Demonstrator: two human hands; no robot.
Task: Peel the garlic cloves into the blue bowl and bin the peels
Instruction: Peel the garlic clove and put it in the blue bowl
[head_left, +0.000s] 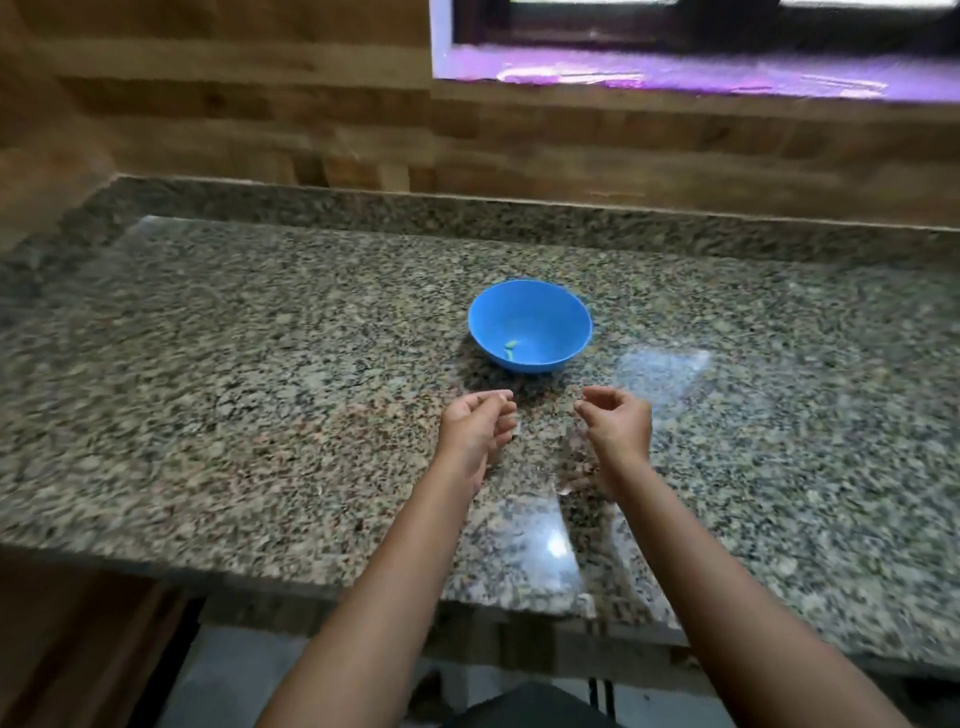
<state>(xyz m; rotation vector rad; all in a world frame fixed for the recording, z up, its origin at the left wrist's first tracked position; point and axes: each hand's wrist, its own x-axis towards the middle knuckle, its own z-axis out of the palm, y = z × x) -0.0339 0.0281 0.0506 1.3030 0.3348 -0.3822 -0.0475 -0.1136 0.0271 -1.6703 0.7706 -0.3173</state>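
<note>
Round, smooth blue bowl on glossy speckled granite table, small pale clove inside. Nearer, left hand and right hand apart, fingers loosely curled; contents too blurred to tell.

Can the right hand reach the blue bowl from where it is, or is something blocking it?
Probably yes. The right hand hovers just in front of the blue bowl, with only bare counter between them; the left hand is off to the side, out of its path.

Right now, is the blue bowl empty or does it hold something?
Nearly empty: the blue bowl stands upright, one small pale-green piece inside.
</note>
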